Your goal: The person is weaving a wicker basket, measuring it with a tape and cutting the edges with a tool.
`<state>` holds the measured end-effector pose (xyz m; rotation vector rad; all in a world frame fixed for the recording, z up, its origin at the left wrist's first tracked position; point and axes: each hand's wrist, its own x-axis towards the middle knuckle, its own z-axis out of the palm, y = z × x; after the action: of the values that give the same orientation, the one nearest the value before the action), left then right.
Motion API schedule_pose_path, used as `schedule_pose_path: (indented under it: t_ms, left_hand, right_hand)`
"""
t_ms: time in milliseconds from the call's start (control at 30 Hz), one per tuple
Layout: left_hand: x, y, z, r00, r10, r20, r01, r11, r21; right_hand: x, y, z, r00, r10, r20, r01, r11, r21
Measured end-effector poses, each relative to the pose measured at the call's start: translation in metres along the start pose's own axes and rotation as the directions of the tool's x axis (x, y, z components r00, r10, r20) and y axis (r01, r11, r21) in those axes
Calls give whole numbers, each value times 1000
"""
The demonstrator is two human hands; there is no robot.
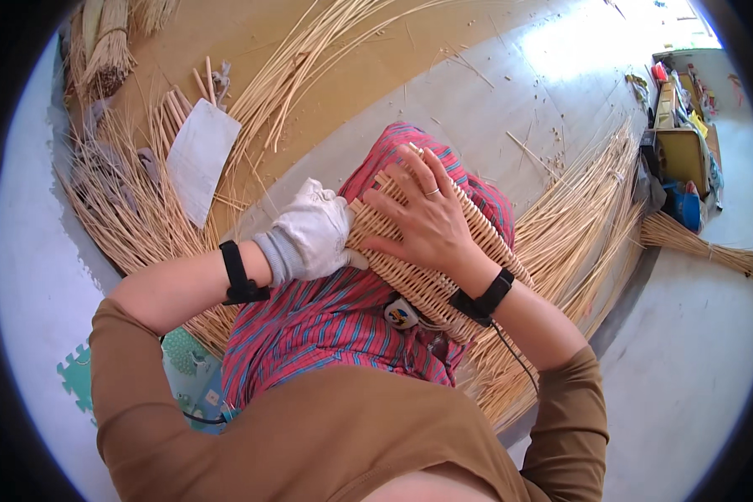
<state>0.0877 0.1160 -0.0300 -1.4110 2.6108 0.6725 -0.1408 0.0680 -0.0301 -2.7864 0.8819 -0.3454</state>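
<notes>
A woven wicker piece [410, 272], long and box-like with short stake ends along its far left edge, rests across my lap on the striped red and blue cloth [309, 330]. My left hand [316, 230] wears a whitish knit glove and is closed on the left end of the weave; its fingertips are partly hidden. Bare and with a ring, my right hand [427, 209] lies over the top of the wicker, fingers spread and thumb apart. A small round tape measure [400, 314] sits on the cloth beside the wicker's near side.
Loose wicker rods lie in a large bundle [586, 226] on the right and another heap [142, 226] on the left. A white sheet [201, 159] rests on the left heap. Beyond stand tied bundles [109, 50]; cluttered boxes [682, 159] are at far right. A green mat [184, 368] lies lower left.
</notes>
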Motion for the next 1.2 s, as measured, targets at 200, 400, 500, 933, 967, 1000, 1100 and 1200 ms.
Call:
schedule_pose_path:
  t_ms: [200,400,500,933,967,1000,1100,1200]
  left_hand:
    - [3,-4,2,999,31,30,-29,998,-58]
    - [-8,3,-1,998,-64,17,64,996,-64]
    - [-23,5,-2,994,-109,0,108,985,-137]
    - [-18,13,2,987,-160,4,160,983,-86]
    - [-17,13,-1,983,-182,32,184,977,-109]
    - [-17,11,-7,984,-177,31,179,979,-94]
    - [-26,7,-8,986,-169,11,167,960,-226]
    - [-42,-16,12,958,-184,-221,47,859,-509]
  right_hand:
    - [4,-1,-3,1000,-16,4,17,998,-53]
    - [-1,-4,-1,1000,2,-9,-2,1000,-26]
    - [1,-14,-5,997,50,-58,-56,992,-116]
    - [-2,-8,1,967,231,-113,-239,969,-64]
    - [-5,-8,0,968,202,-149,-209,977,-37]
    - [-7,-13,-5,965,207,-164,-216,976,-37]
    - [-38,-49,-40,1000,-18,-3,18,984,176]
    - [-80,-87,-49,884,-277,377,206,954,217]
